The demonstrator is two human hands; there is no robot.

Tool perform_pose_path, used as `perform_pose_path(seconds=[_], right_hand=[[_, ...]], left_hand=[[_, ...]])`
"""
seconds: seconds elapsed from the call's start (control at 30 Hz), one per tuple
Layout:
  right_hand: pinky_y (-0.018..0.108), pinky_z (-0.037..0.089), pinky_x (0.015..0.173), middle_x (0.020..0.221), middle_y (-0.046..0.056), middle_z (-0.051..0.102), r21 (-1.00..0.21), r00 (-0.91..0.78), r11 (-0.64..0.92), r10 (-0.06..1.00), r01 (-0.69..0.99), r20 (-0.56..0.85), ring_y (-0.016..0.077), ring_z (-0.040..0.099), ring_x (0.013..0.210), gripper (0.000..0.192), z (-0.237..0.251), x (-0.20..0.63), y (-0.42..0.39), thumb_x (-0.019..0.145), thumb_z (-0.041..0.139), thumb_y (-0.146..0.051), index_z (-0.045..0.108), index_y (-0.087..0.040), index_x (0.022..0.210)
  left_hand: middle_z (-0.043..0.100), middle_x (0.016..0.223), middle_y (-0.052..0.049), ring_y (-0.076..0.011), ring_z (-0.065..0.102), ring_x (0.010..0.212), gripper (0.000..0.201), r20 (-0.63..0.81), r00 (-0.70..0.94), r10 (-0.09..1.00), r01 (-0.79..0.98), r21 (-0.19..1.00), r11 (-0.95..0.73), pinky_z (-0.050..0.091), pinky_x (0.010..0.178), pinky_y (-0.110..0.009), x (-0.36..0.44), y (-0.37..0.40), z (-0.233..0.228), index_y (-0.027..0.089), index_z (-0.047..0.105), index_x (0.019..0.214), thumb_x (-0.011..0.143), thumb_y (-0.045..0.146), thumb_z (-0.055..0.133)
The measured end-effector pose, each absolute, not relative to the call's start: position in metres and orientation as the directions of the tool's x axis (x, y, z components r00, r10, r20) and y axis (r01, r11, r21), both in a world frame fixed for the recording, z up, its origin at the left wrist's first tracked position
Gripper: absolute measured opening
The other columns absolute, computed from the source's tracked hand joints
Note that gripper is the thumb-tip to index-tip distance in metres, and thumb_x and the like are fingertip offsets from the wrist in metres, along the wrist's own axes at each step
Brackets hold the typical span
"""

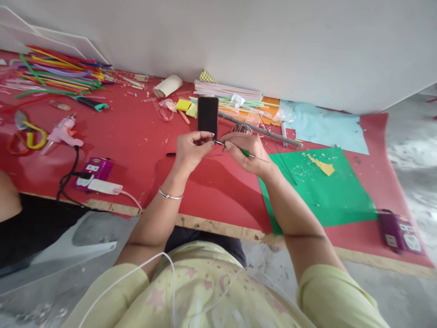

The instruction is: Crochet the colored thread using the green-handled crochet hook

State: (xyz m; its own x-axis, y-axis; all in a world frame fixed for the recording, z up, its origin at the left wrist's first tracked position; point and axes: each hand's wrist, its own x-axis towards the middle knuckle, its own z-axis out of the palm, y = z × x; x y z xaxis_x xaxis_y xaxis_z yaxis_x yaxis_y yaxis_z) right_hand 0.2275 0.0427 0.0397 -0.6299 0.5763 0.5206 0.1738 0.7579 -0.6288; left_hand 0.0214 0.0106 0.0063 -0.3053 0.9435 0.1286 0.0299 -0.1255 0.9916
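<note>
My right hand (pixel 246 149) is closed around a thin green-handled tool (pixel 244 152), with a slender metal rod sticking out toward the lower right. The tool's other end reaches left to the fingertips of my left hand (pixel 193 148). Those fingers are pinched together at that tip, and whatever small thing they hold is too hidden to name. Just beyond my fingertips is a dark-screened phone (pixel 208 116). A ball of multicoloured cord (pixel 242 129) lies behind my right hand. On the table left of my left hand is a small black object (pixel 170 155).
Around the red tabletop (pixel 143 132) lie a grey rod (pixel 262 130), a green sheet (pixel 321 196), a blue sheet (pixel 324 125), pipe cleaners (pixel 64 70), a pink glue gun (pixel 63 132), scissors (pixel 34 134) and a purple power socket (pixel 94 173). Another person's leg (pixel 8 196) shows at left.
</note>
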Motion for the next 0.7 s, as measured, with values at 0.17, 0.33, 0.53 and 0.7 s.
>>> perform_pose_path(seconds=[0.17, 0.33, 0.53, 0.7], right_hand=[[0.045, 0.064, 0.094, 0.112, 0.013, 0.082, -0.591, -0.648, 0.779, 0.563, 0.209, 0.512, 0.0264, 0.079, 0.106, 0.034, 0.0381, 0.2262, 0.0432, 0.112, 0.048, -0.037, 0.074, -0.021, 0.097], [0.045, 0.064, 0.095, 0.111, 0.015, 0.081, -0.555, -0.664, 0.802, 0.542, 0.224, 0.516, 0.0272, 0.079, 0.107, 0.033, 0.038, 0.2263, 0.0438, 0.111, 0.048, -0.035, 0.074, -0.02, 0.096], [0.043, 0.065, 0.095, 0.108, 0.011, 0.084, -0.647, -0.63, 0.743, 0.588, 0.172, 0.508, 0.0244, 0.08, 0.105, 0.032, 0.0415, 0.2297, 0.0444, 0.111, 0.052, -0.036, 0.074, -0.022, 0.092], [0.039, 0.064, 0.092, 0.104, 0.009, 0.085, -0.711, -0.612, 0.693, 0.616, 0.12, 0.497, 0.0232, 0.081, 0.103, 0.035, 0.0399, 0.2319, 0.0481, 0.111, 0.054, -0.038, 0.075, -0.022, 0.088]], left_hand=[[0.078, 0.077, -0.004, -0.0129, 0.064, 0.065, 0.021, 0.166, -0.321, 0.933, 0.103, 0.985, -0.14, 0.05, 0.061, -0.026, 0.0204, 0.0116, 0.0006, 0.018, 0.089, 0.092, 0.073, 0.023, 0.081], [0.08, 0.077, -0.005, -0.0145, 0.066, 0.066, 0.018, 0.185, -0.324, 0.928, 0.168, 0.976, -0.136, 0.052, 0.063, -0.028, 0.0196, 0.0121, -0.0002, 0.018, 0.089, 0.09, 0.076, 0.023, 0.079], [0.082, 0.081, -0.005, -0.0155, 0.069, 0.068, 0.017, 0.192, -0.318, 0.928, 0.144, 0.978, -0.153, 0.053, 0.064, -0.028, 0.0194, 0.0121, -0.0023, 0.019, 0.089, 0.09, 0.076, 0.023, 0.08], [0.083, 0.084, -0.005, -0.016, 0.071, 0.072, 0.015, 0.198, -0.308, 0.93, 0.13, 0.978, -0.165, 0.055, 0.068, -0.029, 0.02, 0.0104, -0.0017, 0.02, 0.089, 0.088, 0.076, 0.021, 0.081]])
